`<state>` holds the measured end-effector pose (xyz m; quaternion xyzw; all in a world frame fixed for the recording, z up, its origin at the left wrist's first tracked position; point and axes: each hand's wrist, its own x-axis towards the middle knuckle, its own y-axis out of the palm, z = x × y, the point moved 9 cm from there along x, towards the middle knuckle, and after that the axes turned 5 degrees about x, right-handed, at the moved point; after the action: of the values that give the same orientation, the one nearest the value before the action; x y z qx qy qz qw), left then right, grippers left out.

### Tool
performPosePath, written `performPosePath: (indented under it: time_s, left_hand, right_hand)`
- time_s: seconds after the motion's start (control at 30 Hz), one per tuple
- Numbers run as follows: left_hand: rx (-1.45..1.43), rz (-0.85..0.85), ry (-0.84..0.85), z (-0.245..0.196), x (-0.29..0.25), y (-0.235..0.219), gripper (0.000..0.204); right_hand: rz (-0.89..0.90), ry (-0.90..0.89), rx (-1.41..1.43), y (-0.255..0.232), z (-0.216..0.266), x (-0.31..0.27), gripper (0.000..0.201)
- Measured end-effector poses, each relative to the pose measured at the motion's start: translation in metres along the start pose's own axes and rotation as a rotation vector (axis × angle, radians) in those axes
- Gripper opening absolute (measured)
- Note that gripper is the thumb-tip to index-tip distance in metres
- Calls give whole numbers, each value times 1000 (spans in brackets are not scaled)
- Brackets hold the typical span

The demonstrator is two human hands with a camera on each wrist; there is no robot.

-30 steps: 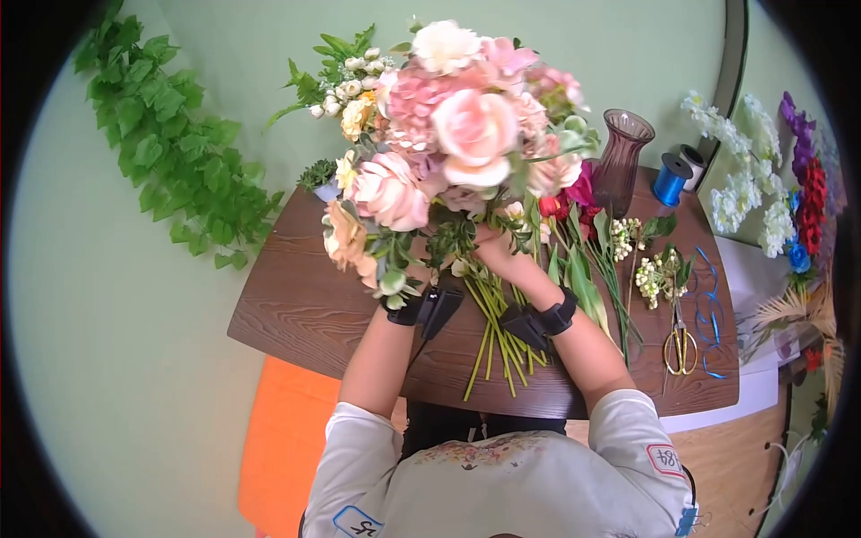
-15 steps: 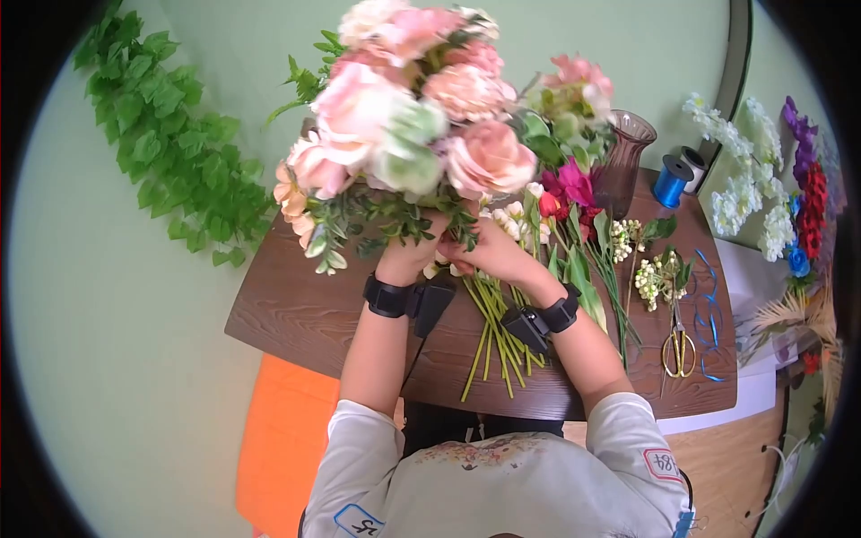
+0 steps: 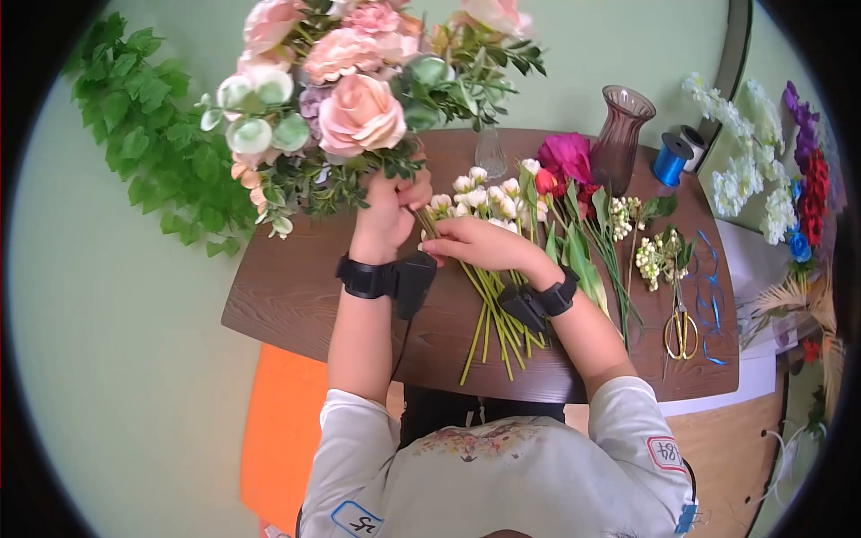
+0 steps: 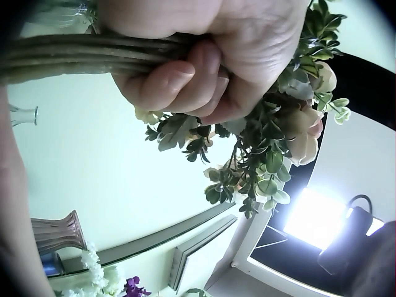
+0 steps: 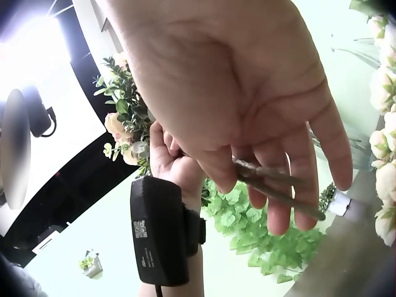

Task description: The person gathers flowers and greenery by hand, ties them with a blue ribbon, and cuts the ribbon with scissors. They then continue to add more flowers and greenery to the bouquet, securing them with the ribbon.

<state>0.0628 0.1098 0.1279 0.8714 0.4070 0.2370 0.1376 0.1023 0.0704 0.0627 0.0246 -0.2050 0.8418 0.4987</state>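
Note:
A large bouquet of artificial flowers [image 3: 362, 117], pink and peach roses with green leaves, is held up over the left side of the table. My left hand [image 3: 387, 211] grips its stems just under the blooms. In the left wrist view, the fingers curl round the brown-green stem bundle [image 4: 93, 54], which runs out past the hand. At the lower ends of the stems is my right hand [image 3: 484, 244]. The right wrist view shows stem ends [image 5: 278, 192] passing between its thumb and loosely spread fingers. White rosebuds [image 3: 502, 204] lie on the table beside both hands.
On the brown table [image 3: 296, 287] are a magenta flower [image 3: 565, 160], red tulips [image 3: 547, 183], white berry sprigs [image 3: 647, 269], scissors [image 3: 680, 334] and curled blue ribbon [image 3: 713, 300]. A purple glass vase [image 3: 621, 134], a small clear vase [image 3: 490, 154] and a blue ribbon spool [image 3: 671, 160] stand behind.
The left hand has moved left with the bouquet, which has turned and tilted left. The right hand has come apart from the left, down to the stem ends. The rosebuds on the table are uncovered.

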Motion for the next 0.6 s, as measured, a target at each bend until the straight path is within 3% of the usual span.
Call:
performPosePath:
  time_s: [0.1,0.17,0.23,0.37,0.43,0.47,0.57,0.6]
  left_hand:
    - [82,26,42,1,-3,2,19]
    - [171,11,63,4,-5,4,18]
    - [350,-93,113,2,-7,-2,17]
    - [175,-2,65,10,-6,-8,16]
    - [166,-48,29,11,-9,-10,14]
    - [253,-193,11,10,-13,-19,13]
    - [208,-156,78,-2,-11,-16,10]
    - [198,-73,116,-7,-8,-11,8]
  right_hand:
    - [14,49,-152,6,-1,1,28]
    - [-104,28,-261,0,-9,3,27]
    - [-118,62,-321,0,-19,5,27]
    - [-104,85,-389,6,-20,5,26]
    - [-112,71,-505,10,-14,5,25]
    - [-125,50,-534,12,-16,5,24]
    - [-154,31,-564,9,-18,1,22]
    - [-158,1,-572,8,-10,-1,22]
